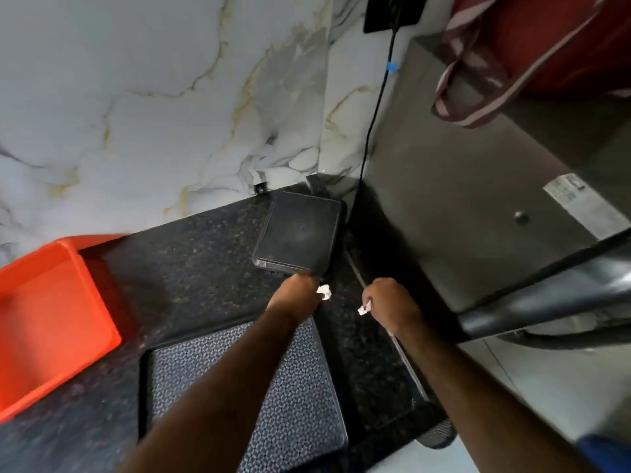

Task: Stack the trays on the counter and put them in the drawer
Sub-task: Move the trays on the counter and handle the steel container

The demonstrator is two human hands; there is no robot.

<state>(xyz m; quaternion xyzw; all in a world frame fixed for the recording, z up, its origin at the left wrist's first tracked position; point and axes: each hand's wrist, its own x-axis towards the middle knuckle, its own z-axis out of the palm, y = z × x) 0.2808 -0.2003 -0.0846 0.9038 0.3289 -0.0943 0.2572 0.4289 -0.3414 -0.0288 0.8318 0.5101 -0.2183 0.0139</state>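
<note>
Both hands reach over the dark speckled stone counter [191,254]. The left hand [296,298] curls shut around a white paper scrap [324,291] at the near edge of a small black rectangular box [300,232] in the back corner. The right hand [389,303] pinches another white scrap [363,308] beside the grey appliance [461,199]. Of 2 trays, the black patterned tray [273,387] lies under the forearms at the counter's front edge; the orange plastic tray [47,312] sits at the left, bare counter between them.

speckled polished stone counter [191,264], marble-veined wall [136,114]
</note>
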